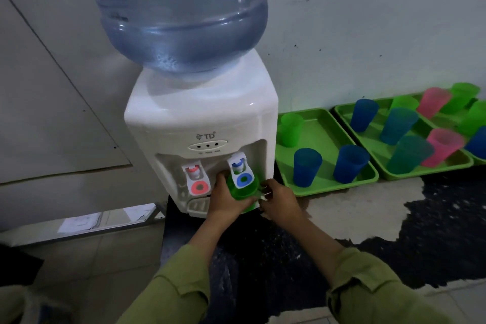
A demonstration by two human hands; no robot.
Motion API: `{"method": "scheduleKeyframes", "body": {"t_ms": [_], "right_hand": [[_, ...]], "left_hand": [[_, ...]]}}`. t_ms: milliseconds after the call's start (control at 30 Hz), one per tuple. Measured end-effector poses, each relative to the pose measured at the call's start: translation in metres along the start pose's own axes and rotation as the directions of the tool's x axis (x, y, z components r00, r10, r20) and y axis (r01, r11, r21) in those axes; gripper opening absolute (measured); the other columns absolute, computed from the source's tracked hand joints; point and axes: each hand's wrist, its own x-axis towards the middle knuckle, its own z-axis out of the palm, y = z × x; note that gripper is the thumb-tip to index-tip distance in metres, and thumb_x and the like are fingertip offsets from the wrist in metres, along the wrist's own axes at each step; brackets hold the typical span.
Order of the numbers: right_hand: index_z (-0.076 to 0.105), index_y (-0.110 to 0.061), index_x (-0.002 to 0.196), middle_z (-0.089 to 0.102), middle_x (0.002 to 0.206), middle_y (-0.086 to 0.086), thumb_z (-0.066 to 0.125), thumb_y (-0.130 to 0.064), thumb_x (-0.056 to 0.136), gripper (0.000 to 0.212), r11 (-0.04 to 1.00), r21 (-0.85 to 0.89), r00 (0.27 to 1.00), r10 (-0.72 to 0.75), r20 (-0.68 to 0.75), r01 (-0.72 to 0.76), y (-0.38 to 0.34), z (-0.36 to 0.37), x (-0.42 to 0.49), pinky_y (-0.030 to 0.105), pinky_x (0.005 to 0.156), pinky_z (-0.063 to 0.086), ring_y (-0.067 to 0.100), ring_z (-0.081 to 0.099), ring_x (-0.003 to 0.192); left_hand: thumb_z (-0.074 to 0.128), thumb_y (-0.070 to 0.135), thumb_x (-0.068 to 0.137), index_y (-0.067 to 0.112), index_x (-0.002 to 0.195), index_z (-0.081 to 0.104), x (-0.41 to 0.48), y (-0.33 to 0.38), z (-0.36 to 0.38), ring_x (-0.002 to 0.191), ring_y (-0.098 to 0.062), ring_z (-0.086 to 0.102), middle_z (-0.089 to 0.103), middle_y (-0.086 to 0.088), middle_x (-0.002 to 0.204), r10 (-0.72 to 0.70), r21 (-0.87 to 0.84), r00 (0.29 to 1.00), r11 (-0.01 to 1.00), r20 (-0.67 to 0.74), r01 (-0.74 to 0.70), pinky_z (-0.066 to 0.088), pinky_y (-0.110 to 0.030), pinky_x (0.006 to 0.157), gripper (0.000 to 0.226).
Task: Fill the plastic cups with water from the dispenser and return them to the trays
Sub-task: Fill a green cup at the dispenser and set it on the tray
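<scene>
So the green cup [240,193] is right under the blue tap [240,168] of the white TD dispenser [200,113], at about 5 o'clock on its front face. The mouth points up and the long axis is pretty much vertical, with the blue lever paddle sitting over the opening. The left hand [223,201] wraps its fingers around the cup from 9 o'clock. The right hand [278,201] comes in from 3 o'clock with curled fingertips on the cup's side. The red tap [196,177] is just left of the blue one, and the big blue water bottle [173,13] sits at 12.

Over at 3 o'clock of the dispenser is a green tray [323,139] with one green and two blue cups standing upright, then a second tray [374,148] crowded with blue, green and pink ones. All of it sits on a black countertop [434,218] with big worn grey patches, against a white wall [368,21] with dark specks. There's a tiled floor [105,258] at 7 o'clock.
</scene>
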Motion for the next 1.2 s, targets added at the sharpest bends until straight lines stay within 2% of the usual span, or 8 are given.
{"method": "scheduleKeyframes", "body": {"t_ms": [67, 267, 367, 500, 733, 933, 1067, 1200], "right_hand": [[0.054, -0.006, 0.117, 0.066, 0.108, 0.013, 0.063, -0.008, 0.079, 0.039, 1.0, -0.01, 0.999, 0.014, 0.035, -0.013, 0.003, 0.011, -0.004, 0.028, 0.08, 0.048, 0.027, 0.062, 0.098], [0.049, 0.0, 0.12, 0.063, 0.115, 0.016, 0.078, -0.019, 0.071, 0.06, 0.977, 0.214, 0.998, 0.008, -0.06, 0.005, -0.001, 0.042, -0.01, 0.02, 0.081, 0.044, 0.028, 0.061, 0.106], [0.048, -0.003, 0.122, 0.063, 0.117, 0.015, 0.08, -0.027, 0.069, 0.066, 0.956, 0.294, 0.992, 0.046, -0.12, -0.009, -0.008, 0.05, -0.005, 0.028, 0.085, 0.047, 0.027, 0.061, 0.107], [0.048, -0.009, 0.119, 0.063, 0.115, 0.01, 0.079, -0.029, 0.07, 0.062, 0.944, 0.329, 0.981, 0.077, -0.178, -0.014, -0.005, 0.055, -0.005, 0.029, 0.084, 0.05, 0.024, 0.062, 0.105], [0.046, -0.013, 0.125, 0.061, 0.115, 0.009, 0.077, -0.028, 0.069, 0.065, 0.958, 0.286, 0.975, 0.073, -0.211, -0.009, 0.001, 0.056, -0.008, 0.035, 0.083, 0.05, 0.025, 0.06, 0.104], [0.046, -0.014, 0.124, 0.062, 0.114, 0.007, 0.078, -0.024, 0.069, 0.064, 0.969, 0.248, 0.979, 0.055, -0.198, -0.004, 0.003, 0.055, -0.006, 0.026, 0.078, 0.045, 0.023, 0.06, 0.102], [0.046, -0.012, 0.125, 0.062, 0.114, 0.009, 0.079, -0.027, 0.068, 0.067, 0.973, 0.229, 0.978, 0.064, -0.197, -0.017, 0.005, 0.056, -0.005, 0.033, 0.08, 0.05, 0.026, 0.061, 0.102], [0.045, -0.01, 0.125, 0.063, 0.115, 0.011, 0.079, -0.03, 0.068, 0.07, 0.98, 0.197, 0.982, 0.062, -0.177, -0.027, 0.001, 0.056, -0.002, 0.037, 0.083, 0.051, 0.028, 0.061, 0.104]], "left_hand": [[0.089, 0.018, 0.056, 0.013, 0.115, 0.044, -0.003, -0.003, -0.002, 0.095, -0.011, 0.06, 0.061, 0.004, 0.106, 0.027, 0.009, 1.0, 1.0, 0.013, -0.027, 0.047, -0.01, 0.077, 0.074], [0.075, 0.022, 0.075, 0.01, 0.126, 0.043, -0.012, -0.011, -0.007, 0.11, -0.017, 0.055, 0.054, -0.005, 0.123, 0.172, 0.204, 0.983, 0.966, -0.055, -0.158, 0.048, -0.034, 0.094, 0.061], [0.069, 0.021, 0.081, 0.008, 0.119, 0.051, -0.014, -0.003, -0.01, 0.107, -0.02, 0.054, 0.054, -0.006, 0.117, 0.284, 0.283, 0.951, 0.929, -0.126, -0.24, 0.052, -0.039, 0.087, 0.044], [0.068, 0.026, 0.082, 0.011, 0.102, 0.061, -0.011, 0.01, -0.01, 0.092, -0.023, 0.06, 0.062, -0.006, 0.103, 0.257, 0.374, 0.935, 0.914, -0.243, -0.154, 0.051, -0.036, 0.077, 0.026], [0.055, 0.019, 0.09, 0.012, 0.096, 0.057, -0.003, 0.022, -0.012, 0.086, -0.023, 0.063, 0.067, -0.003, 0.094, 0.001, 0.244, 0.978, 0.968, -0.21, 0.051, 0.048, -0.031, 0.073, 0.009], [0.052, 0.009, 0.09, 0.009, 0.098, 0.055, -0.011, 0.024, -0.015, 0.078, -0.015, 0.055, 0.06, 0.0, 0.087, 0.022, 0.141, 0.989, 0.99, -0.149, -0.001, 0.038, -0.021, 0.068, 0.008], [0.05, 0.003, 0.089, 0.013, 0.093, 0.055, -0.015, 0.028, -0.02, 0.072, -0.007, 0.053, 0.058, 0.004, 0.082, 0.041, 0.04, 0.987, 0.999, -0.154, -0.035, 0.038, -0.008, 0.059, 0.012], [0.051, 0.001, 0.088, 0.014, 0.088, 0.059, -0.018, 0.033, -0.025, 0.067, -0.002, 0.056, 0.06, 0.008, 0.075, 0.045, -0.054, 0.98, 0.997, -0.194, -0.057, 0.043, -0.008, 0.061, 0.015]]}}
